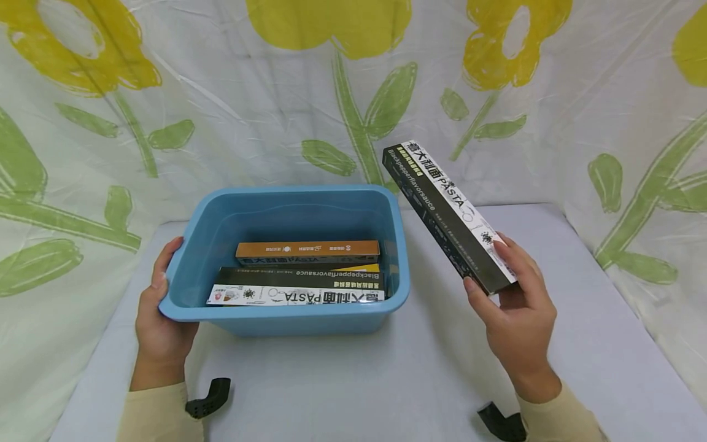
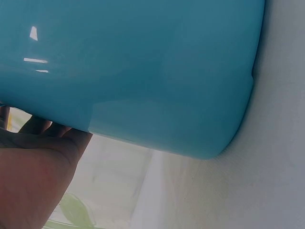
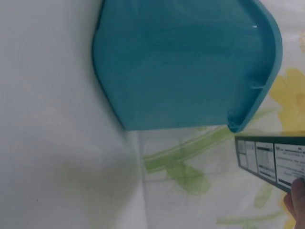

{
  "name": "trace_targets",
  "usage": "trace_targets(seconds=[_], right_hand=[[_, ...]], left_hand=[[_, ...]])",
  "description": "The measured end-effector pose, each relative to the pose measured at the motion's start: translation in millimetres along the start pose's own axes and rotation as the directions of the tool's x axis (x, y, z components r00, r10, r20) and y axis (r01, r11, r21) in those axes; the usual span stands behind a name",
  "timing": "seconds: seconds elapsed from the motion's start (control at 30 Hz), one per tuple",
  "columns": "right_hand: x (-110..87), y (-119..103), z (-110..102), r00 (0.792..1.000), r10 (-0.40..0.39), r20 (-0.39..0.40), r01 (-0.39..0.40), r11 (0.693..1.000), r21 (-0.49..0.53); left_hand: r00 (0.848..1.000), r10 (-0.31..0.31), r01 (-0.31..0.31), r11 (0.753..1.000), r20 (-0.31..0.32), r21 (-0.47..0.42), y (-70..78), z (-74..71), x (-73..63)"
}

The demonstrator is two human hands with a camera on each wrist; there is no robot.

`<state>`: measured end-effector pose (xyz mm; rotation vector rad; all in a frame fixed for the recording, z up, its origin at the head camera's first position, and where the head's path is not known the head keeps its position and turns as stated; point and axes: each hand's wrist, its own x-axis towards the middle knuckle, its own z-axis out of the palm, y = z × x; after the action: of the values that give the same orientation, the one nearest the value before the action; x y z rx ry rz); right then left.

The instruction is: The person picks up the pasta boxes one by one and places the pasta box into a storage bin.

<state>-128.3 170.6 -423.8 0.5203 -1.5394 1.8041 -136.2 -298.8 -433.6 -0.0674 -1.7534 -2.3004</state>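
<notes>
A blue plastic basin (image 1: 309, 314) stands on the table, with several pasta boxes inside, among them an orange-topped box (image 1: 309, 249) and a black-and-white box (image 1: 298, 287). My left hand (image 1: 164, 307) grips the basin's left rim; the left wrist view shows that hand (image 2: 43, 162) against the basin's outer wall (image 2: 157, 76). Right of the basin, my right hand (image 1: 519, 307) holds another black-and-white pasta box (image 1: 447, 215) by its near end, raised and tilted with its far end toward the upper left. In the right wrist view, only fingertips and the printed side of this box (image 3: 267, 160) show.
A pale cloth covers the table (image 1: 331, 387). Behind it hangs a white curtain (image 1: 221, 123) with yellow flowers and green leaves. Black curved pieces (image 1: 210, 399) are attached at both wrists.
</notes>
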Motion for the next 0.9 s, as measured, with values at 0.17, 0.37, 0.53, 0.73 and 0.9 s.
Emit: trace_targets(seconds=[0.17,0.37,0.53,0.73,0.9], right_hand=[[-0.3,-3,1,1.0,-0.02,0.013,0.02,1.0,0.013],[-0.2,-6,6,0.998,-0.061,0.024,0.06,0.997,0.051],[-1.1,-10,10,0.996,-0.085,0.03,0.083,0.994,0.073],[-0.7,-15,14,0.993,-0.118,0.023,0.115,0.986,0.119],[0.8,-21,18,0.987,-0.147,0.062,0.138,0.982,0.129]], left_hand=[[1.0,-0.005,0.005,1.0,-0.008,0.004,-0.6,0.3,0.0],[1.0,0.001,-0.001,1.0,-0.005,0.001,-0.5,0.1,0.5],[1.0,0.003,-0.003,1.0,-0.004,0.008,-0.6,0.0,0.1],[1.0,0.007,-0.006,1.0,-0.007,0.013,-0.4,0.2,0.2],[1.0,0.005,-0.005,1.0,-0.015,0.015,0.1,0.8,-0.3]])
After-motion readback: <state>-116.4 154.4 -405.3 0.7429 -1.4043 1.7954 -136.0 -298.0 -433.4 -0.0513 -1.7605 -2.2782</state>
